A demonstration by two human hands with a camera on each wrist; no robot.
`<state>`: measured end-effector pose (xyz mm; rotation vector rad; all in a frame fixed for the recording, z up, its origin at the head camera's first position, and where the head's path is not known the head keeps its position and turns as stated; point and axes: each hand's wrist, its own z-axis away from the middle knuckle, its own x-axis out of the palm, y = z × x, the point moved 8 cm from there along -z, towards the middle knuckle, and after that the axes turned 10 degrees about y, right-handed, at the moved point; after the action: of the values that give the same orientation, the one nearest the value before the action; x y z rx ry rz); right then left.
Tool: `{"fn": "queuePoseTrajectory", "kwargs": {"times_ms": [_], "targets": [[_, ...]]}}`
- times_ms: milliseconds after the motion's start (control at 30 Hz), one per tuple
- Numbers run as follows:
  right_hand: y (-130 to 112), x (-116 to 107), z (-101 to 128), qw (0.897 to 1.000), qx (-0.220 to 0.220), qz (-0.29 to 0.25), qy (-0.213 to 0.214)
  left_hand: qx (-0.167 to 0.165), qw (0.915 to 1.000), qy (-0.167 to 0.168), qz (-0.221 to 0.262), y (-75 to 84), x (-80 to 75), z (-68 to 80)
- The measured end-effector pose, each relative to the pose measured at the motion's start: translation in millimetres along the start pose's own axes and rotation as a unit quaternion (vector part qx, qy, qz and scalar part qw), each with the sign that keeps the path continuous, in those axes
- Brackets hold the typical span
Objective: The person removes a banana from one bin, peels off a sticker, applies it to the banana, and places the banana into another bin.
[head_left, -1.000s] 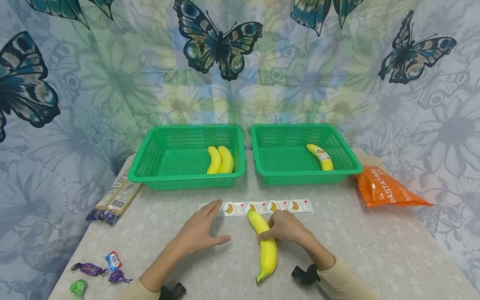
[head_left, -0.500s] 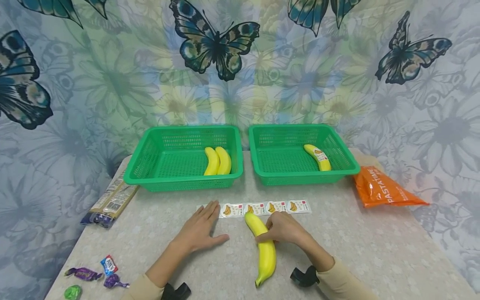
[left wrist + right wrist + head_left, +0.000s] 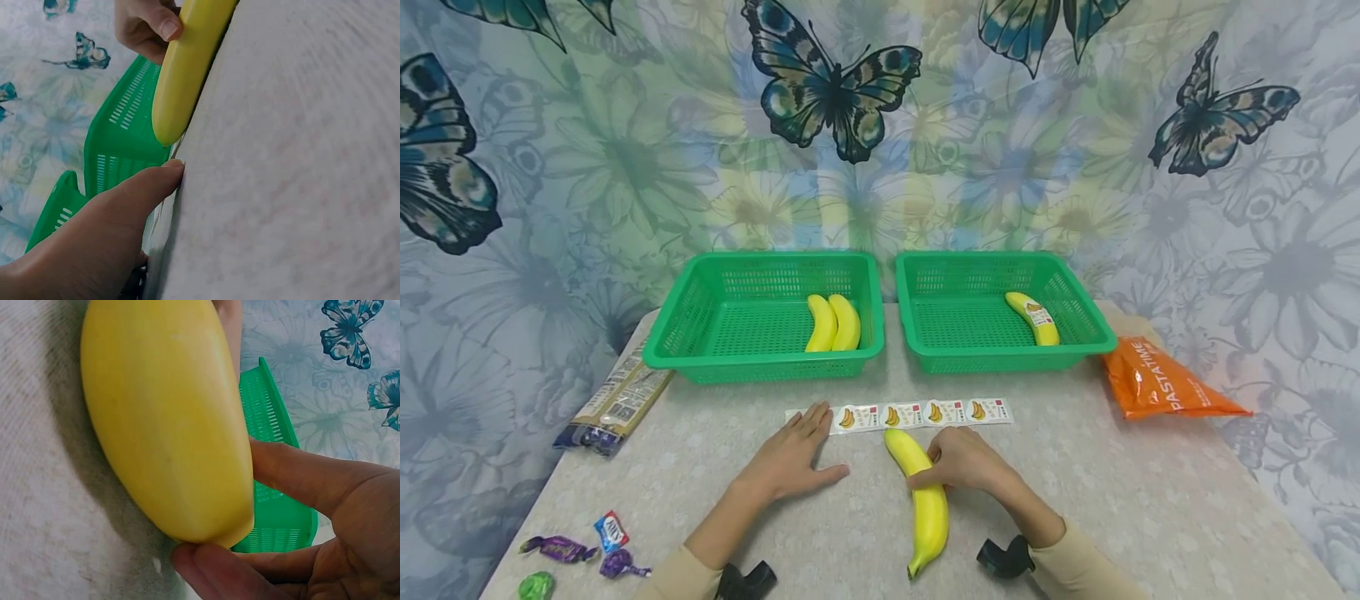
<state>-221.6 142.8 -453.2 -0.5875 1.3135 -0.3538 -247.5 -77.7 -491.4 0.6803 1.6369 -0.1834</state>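
Note:
A yellow banana lies lengthwise on the table, its upper end just below a strip of banana stickers. My right hand holds it around the middle, thumb on one side and fingers on the other; the right wrist view shows the banana up close. Flat on the table, my left hand rests its fingertips on the strip's left end, thumb pointing toward the banana. Those fingers cover part of the strip.
The left green basket contains two plain bananas. In the right green basket is one stickered banana. An orange packet lies right, a gold packet left. Several wrapped candies sit front left.
My left hand has flattened, its fingers settling onto the strip's left end. The right hand keeps its hold on the banana, which stays in place. The head view has shifted slightly.

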Motion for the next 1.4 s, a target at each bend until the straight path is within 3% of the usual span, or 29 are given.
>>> {"fn": "queuePoseTrajectory", "kwargs": {"times_ms": [300, 433, 567, 767, 967, 1100, 1400], "targets": [[0.1, -2.5, -0.8, 1.0, -0.01, 0.003, -0.004, 0.001, 1.0, 0.001, 0.004, -3.0, 1.7, -0.5], [-6.9, -11.4, -3.7, 0.999, -0.028, 0.02, 0.016, 0.002, 1.0, 0.005, -0.001, -2.3, 2.0, -0.7], [-21.4, -22.7, -9.0, 0.998, -0.045, 0.03, 0.037, 0.003, 1.0, 0.009, -0.003, -0.9, 1.9, -0.7], [-60.7, -25.8, -20.8, 0.992, -0.115, 0.028, 0.033, -0.001, 1.0, 0.0, -0.003, -1.4, 2.6, -0.6], [-98.1, -11.6, -44.6, 0.984, -0.159, 0.079, 0.03, -0.006, 1.0, -0.005, 0.004, -4.8, 2.7, -0.1], [-112.0, 5.7, -63.3, 0.981, -0.161, 0.103, 0.017, -0.006, 0.9999, -0.007, 0.008, -6.3, 3.4, 0.2], [-108.0, 31.7, -102.3, 0.984, -0.129, 0.125, 0.012, 0.001, 1.0, -0.006, 0.007, -4.6, 3.7, -1.5]]}}
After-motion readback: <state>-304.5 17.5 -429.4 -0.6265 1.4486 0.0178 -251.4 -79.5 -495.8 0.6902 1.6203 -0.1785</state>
